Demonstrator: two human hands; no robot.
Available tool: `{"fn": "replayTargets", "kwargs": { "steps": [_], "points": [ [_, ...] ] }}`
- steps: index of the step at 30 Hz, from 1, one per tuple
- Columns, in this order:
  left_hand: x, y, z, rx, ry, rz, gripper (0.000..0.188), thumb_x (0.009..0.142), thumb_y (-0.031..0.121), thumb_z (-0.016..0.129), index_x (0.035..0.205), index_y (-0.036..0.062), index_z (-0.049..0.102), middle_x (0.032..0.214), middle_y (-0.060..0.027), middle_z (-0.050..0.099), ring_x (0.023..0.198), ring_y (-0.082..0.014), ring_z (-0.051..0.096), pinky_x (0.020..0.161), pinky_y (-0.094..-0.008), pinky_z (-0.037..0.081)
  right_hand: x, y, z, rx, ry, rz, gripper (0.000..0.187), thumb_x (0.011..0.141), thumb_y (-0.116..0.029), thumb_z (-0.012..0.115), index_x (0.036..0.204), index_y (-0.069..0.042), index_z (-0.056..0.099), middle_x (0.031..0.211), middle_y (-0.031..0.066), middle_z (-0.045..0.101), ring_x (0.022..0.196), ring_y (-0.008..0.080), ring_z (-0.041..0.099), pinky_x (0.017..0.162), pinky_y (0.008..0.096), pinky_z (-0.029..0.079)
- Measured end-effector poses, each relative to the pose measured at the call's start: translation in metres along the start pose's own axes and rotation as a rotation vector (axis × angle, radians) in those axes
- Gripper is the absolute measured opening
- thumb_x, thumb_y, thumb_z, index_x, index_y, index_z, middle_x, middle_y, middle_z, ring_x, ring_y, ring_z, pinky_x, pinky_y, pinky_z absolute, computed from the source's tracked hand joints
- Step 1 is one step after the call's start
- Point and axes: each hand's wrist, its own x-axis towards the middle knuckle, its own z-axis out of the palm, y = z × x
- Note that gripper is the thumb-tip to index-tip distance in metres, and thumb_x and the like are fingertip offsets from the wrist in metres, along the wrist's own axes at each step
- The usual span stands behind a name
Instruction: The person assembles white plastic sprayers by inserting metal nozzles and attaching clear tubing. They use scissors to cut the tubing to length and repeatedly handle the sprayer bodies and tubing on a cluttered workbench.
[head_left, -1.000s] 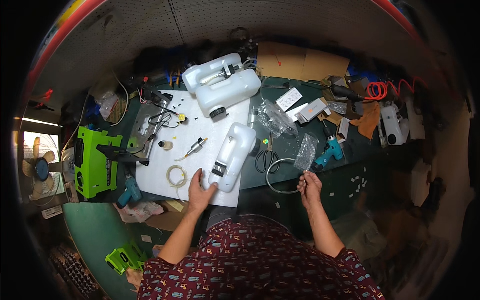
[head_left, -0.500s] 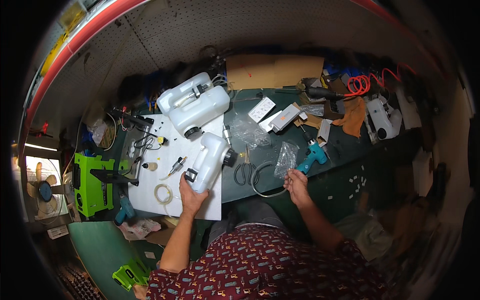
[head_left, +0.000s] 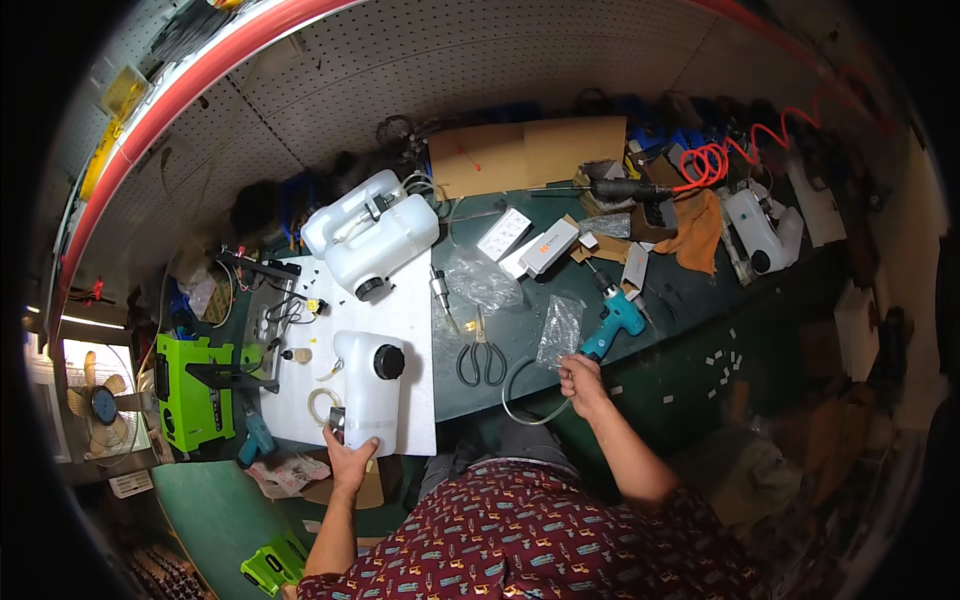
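Note:
My left hand grips the lower end of a translucent white plastic tank on a white sheet. Its black screw cap faces up and to the right; a small dark fitting shows beside my fingers. Between the fingertips of my right hand is the end of a clear hose, which curves down in a loop at the bench's front edge. Just beyond that hand lie a crinkled clear plastic bag and a teal power drill. Scissors with black handles rest between my hands.
Two more white tanks stand behind the held one. A metal fitting lies at the sheet's right edge. Small white boxes and an orange cloth are farther back. A green case stands at the left.
My left hand has brought the tank left and nearer to me, turning it so its cap points upward. My right hand still holds the hose end. The whole view has shifted slightly.

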Motion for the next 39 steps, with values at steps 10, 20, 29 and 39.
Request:
{"fn": "replayTargets", "kwargs": {
  "steps": [10,20,29,39],
  "points": [
    [0.055,-0.001,0.065,0.215,0.002,0.37,0.114,0.06,0.016,0.088,0.155,-0.0079,0.029,0.143,-0.0287,0.047,0.134,-0.0424,0.046,0.119,-0.0463,0.034,0.022,0.004,0.054,-0.139,-0.155,-0.018,0.015,0.097,-0.02,0.07,0.106,-0.008,0.065,0.078,-0.0014,0.058,0.059,0.0063,0.045,0.049,0.0236,0.036],
    [0.04,0.009,0.057,0.268,-0.004,0.384,0.125,0.061,0.007,0.087,0.164,-0.004,0.016,0.161,-0.032,0.029,0.151,-0.0459,0.029,0.128,-0.0493,0.02,0.021,0.02,0.03,-0.006,-0.049,-0.066,0.018,0.1,-0.021,0.067,0.11,-0.006,0.067,0.082,0.0008,0.062,0.064,0.0093,0.054,0.055,0.0264,0.045],
    [0.014,0.03,0.055,0.405,0.152,0.397,0.11,0.071,0.011,0.082,0.163,-0.0018,0.022,0.163,-0.0261,0.03,0.15,-0.0447,0.03,0.127,-0.0526,0.022,0.044,0.012,0.033,-0.114,-0.154,-0.201,0.024,0.1,-0.021,0.068,0.115,-0.003,0.068,0.085,0.0029,0.066,0.07,0.0116,0.06,0.065,0.0268,0.051],
    [0.004,0.099,0.102,0.25,0.01,0.682,0.079,0.078,0.004,0.074,0.15,-0.0035,0.043,0.146,-0.024,0.049,0.137,-0.0406,0.047,0.119,-0.0457,0.035,0.157,-0.084,0.13,-0.377,0.412,-0.462,0.132,0.065,-0.05,0.095,0.156,0.014,0.023,0.15,0.0334,0.048,0.139,0.0401,0.05,0.114,0.0435,0.043]
  ]
}}
